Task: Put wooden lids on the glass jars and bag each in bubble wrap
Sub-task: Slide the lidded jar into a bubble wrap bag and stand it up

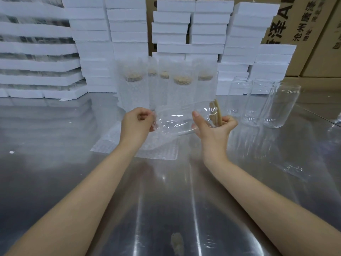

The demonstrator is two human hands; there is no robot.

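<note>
My right hand (212,126) grips smooth glass jar (177,119), round wooden lid (216,112) at 3 o'clock; left hand (137,120) pinches dimpled bubble bag (156,126).

A clear glass jar (184,119) is held on its side above the worktop (55,145), its mouth closed by a round wooden lid (217,112) that faces right. The lidded end is gripped by the right hand (214,128). At the base end the edge of a bubble wrap bag (158,139) is pinched by the left hand (136,122). Beneath, a pile of flat bubble wrap bags (166,154) is laid. Behind, five lidded jars (132,89) are stood upright, each sheathed in bubble wrap. To the right, three open-mouthed glass jars (258,102) are stood upright, close together.
</note>
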